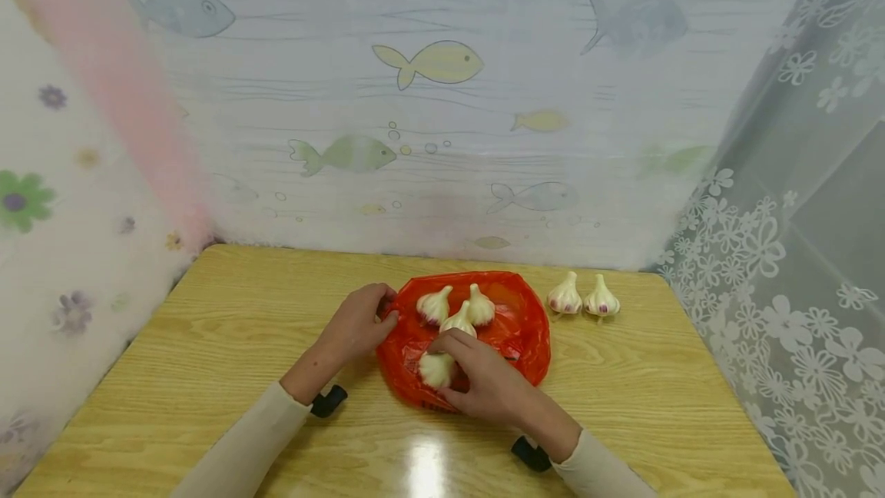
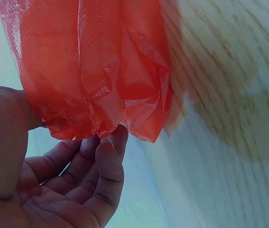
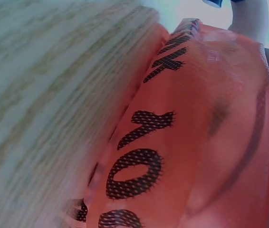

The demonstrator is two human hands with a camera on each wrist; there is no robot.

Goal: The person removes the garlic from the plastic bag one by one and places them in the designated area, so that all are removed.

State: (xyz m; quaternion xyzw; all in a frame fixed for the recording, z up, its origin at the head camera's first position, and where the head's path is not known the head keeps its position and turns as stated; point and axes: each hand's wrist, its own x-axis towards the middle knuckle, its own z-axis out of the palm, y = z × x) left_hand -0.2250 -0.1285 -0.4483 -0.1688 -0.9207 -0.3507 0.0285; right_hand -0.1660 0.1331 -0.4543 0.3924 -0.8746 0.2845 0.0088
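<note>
A red plastic bag (image 1: 534, 336) lies wide open on the table, its sides standing up around it. Its left edge is pinched between the thumb and fingers of my left hand (image 1: 354, 323); in the left wrist view the fingertips (image 2: 107, 147) meet the bag's lower edge. Inside the front of the bag, my right hand (image 1: 491, 383) grips a garlic bulb (image 1: 434, 372) between fingers and thumb. Behind it in the bag are three more: a left bulb (image 1: 434, 307), a right bulb (image 1: 482, 307) and a middle bulb (image 1: 458, 320), partly hidden by my right hand.
Two garlic bulbs, one (image 1: 565, 297) beside the other (image 1: 601, 300), stand on the wooden table (image 1: 276, 306) to the right of the bag. A fish-patterned curtain (image 1: 442, 198) hangs along the far edge, with a flowered lace one (image 1: 767, 267) at the right.
</note>
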